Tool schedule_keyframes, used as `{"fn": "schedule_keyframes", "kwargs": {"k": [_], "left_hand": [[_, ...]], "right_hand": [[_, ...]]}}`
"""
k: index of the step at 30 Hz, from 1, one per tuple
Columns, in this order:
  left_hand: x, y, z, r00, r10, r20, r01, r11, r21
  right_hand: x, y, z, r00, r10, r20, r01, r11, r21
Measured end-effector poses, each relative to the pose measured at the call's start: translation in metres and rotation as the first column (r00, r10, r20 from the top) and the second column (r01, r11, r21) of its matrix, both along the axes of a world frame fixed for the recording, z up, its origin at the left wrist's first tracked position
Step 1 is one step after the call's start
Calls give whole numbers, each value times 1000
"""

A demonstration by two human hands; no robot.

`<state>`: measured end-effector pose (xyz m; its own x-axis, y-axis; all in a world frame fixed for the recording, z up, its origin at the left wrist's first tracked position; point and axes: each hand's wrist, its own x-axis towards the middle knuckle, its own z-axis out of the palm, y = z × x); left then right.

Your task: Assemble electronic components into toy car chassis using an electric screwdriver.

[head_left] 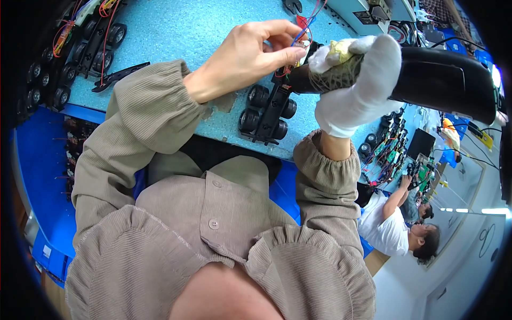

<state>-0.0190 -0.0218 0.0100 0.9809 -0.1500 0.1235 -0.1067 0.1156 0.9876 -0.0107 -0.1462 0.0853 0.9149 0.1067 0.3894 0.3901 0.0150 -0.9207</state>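
Two hands work: our gloved right hand clamps the stiff black tool mid-barrel; our left hand pinches thin, fragile wires.

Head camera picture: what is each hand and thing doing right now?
Left hand: bare, pinching thin wires.
Right hand: in a white glove, gripping the black tool.
Black wheeled chassis: lying on the blue table, under the hands.
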Motion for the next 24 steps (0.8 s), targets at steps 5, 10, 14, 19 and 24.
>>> {"fn": "schedule_keyframes", "kwargs": {"k": [5, 10, 14, 19, 24], "left_hand": [[-3, -3, -6, 998, -41, -49, 34, 990, -137], [-16, -5, -8, 964, -11, -266, -83, 936, -342], [-21, -8, -17, 936, 8, -351, -149, 914, -377], [-20, -12, -18, 933, -9, -360, -149, 900, -410], [-16, -13, -12, 919, -51, -392, -132, 896, -425]], "right_hand": [[-1, -8, -4, 954, 296, -43, -285, 944, 166], [2, -23, -8, 879, 466, 97, -467, 884, -17], [0, -24, 4, 946, 314, 86, -319, 947, 49], [97, -5, 48, 846, 496, 196, -533, 802, 271], [206, 46, 62, 866, 445, 229, -480, 868, 127]]}}
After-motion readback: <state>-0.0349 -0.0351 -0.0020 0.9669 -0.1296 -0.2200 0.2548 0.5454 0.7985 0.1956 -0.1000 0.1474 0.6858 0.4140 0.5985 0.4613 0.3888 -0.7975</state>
